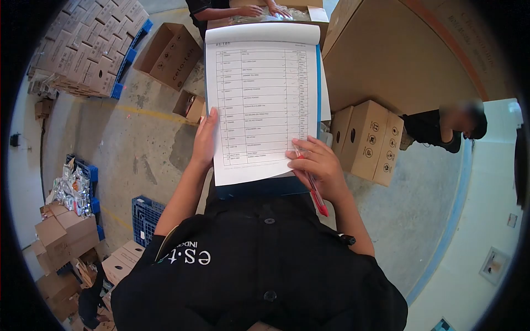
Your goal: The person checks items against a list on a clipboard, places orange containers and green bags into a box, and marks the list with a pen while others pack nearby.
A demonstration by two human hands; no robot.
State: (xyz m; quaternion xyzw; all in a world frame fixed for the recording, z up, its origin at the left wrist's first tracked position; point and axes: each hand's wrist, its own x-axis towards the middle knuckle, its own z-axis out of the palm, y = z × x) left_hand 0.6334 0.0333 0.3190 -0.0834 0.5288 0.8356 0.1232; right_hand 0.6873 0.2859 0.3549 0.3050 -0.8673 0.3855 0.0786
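Note:
A blue clipboard (pixel 259 189) carries several printed sheets (pixel 259 110) with a table of rows and small tick marks; the top page is folded back over its upper end. My left hand (pixel 205 140) grips the board's left edge, thumb on the paper and fingers hidden behind. Over the lower right corner of the sheet rests my right hand (pixel 320 165), closed around a red pen (pixel 317 196) whose red end points down toward my body. The table's lower right cells lie partly under those fingers.
Stacked cartons on a blue pallet (pixel 122 77) stand far left, near an open carton (pixel 168 55). Closed boxes (pixel 367 138) sit to the right, with a person (pixel 436 129) beyond. Another person's hands (pixel 270 10) work in a box ahead. Silver pouches (pixel 77 187) lie left.

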